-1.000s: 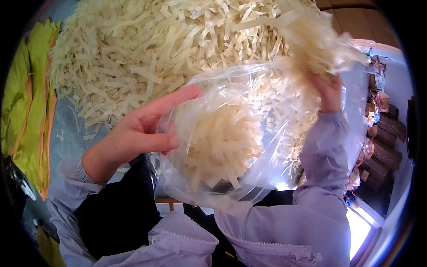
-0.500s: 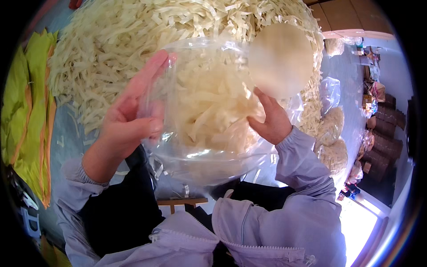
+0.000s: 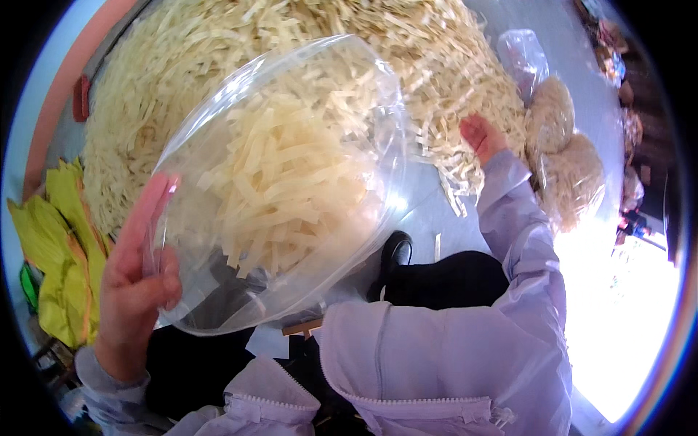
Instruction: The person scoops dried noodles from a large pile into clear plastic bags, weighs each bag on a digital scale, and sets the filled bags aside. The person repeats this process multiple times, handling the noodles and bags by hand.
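My left hand (image 3: pixel 142 265) grips the left edge of a clear plastic bag (image 3: pixel 182 160), which holds a loose wad of cream shredded strips (image 3: pixel 283 182). My right hand (image 3: pixel 483 136), out to the right of the bag, is at the edge of a large heap of similar strips (image 3: pixel 451 73). Its fingers are curled, and whatever they may hold is too small to make out.
Filled clear bags (image 3: pixel 567 174) lie right of the heap. Yellow sheets with orange edges (image 3: pixel 62 276) and a small red object (image 3: pixel 80 98) are at left. My black shoe (image 3: pixel 396 251) is below the heap. Stacked brown items line the far right beside a bright opening.
The view has shifted rightward. A handful of strips raised in my right hand went into the bag, and that hand has since moved right to the heap, away from the bag.
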Demonstrator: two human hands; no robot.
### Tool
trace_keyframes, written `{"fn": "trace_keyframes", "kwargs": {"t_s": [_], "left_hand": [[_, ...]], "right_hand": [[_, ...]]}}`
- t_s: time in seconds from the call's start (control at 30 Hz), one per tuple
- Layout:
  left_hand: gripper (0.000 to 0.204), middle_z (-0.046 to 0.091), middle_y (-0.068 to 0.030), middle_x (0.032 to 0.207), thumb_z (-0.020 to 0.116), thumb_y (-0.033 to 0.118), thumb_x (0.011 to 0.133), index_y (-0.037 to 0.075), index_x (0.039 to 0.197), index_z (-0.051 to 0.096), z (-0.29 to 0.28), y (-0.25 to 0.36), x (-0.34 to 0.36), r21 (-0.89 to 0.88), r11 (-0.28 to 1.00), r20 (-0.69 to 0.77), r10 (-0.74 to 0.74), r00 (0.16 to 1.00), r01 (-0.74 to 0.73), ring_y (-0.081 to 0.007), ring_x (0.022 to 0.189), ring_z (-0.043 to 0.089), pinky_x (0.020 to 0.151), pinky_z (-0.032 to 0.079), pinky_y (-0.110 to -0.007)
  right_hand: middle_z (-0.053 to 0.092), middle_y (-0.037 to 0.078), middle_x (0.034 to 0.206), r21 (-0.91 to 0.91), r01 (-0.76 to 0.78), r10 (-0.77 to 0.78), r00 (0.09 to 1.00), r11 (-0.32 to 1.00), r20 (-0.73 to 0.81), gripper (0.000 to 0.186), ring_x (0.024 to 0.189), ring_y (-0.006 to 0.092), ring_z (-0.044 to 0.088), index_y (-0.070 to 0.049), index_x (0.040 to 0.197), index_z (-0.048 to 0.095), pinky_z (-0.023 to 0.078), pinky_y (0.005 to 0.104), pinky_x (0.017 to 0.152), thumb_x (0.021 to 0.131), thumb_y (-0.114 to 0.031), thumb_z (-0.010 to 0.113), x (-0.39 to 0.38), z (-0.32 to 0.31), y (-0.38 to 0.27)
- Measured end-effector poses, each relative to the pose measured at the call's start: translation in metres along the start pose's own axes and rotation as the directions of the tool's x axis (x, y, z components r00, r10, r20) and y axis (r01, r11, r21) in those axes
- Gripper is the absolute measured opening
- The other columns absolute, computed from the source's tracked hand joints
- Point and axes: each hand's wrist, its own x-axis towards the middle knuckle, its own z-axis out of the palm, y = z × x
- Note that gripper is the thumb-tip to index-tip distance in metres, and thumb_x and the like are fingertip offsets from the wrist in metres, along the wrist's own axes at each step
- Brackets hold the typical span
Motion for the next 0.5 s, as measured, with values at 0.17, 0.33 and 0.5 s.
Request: {"fn": "trace_keyframes", "kwargs": {"t_s": [0.17, 0.33, 0.5], "left_hand": [[0.091, 0.020, -0.0082, 0.150, 0.050, -0.006, 0.060, 0.001, 0.143, 0.016, 0.035, -0.012, -0.018, -0.027, 0.994, -0.292, 0.095, 0.952, -0.107, -0.0041, 0.053, 0.036, 0.043, 0.030, -0.015], [0.091, 0.015, -0.0075, 0.151, 0.046, -0.006, 0.059, 0.002, 0.144, 0.014, 0.035, -0.014, 0.011, -0.006, 0.986, -0.342, 0.152, 0.927, -0.164, -0.0032, 0.052, 0.033, 0.042, 0.027, -0.014], [0.089, 0.013, -0.0079, 0.152, 0.044, -0.006, 0.061, 0.002, 0.144, 0.012, 0.040, -0.017, 0.029, -0.026, 0.983, -0.341, 0.164, 0.926, -0.184, -0.0029, 0.051, 0.033, 0.041, 0.026, -0.013]], "right_hand": [[0.064, 0.011, 0.082, 0.375, -0.412, 0.544, 0.741, 0.831, -0.392, 0.044, 0.075, 0.0250, 0.062, -0.003, 0.093, 0.058, 0.053, 0.0377, 0.072, 0.079, -0.044, 0.068, 0.005, -0.126, 0.168], [0.063, 0.006, 0.089, 0.500, -0.172, 0.187, 0.982, 0.849, 0.021, 0.053, 0.078, 0.0178, 0.059, -0.010, 0.106, 0.057, 0.046, 0.0273, 0.061, 0.079, -0.056, 0.061, 0.064, -0.162, 0.204], [0.046, 0.007, 0.133, 0.312, -0.057, 0.089, 0.992, 0.948, -0.088, 0.072, 0.119, 0.0242, 0.045, -0.015, 0.134, 0.042, 0.038, 0.0411, 0.093, 0.078, -0.057, 0.059, 0.146, -0.058, 0.103]]}}
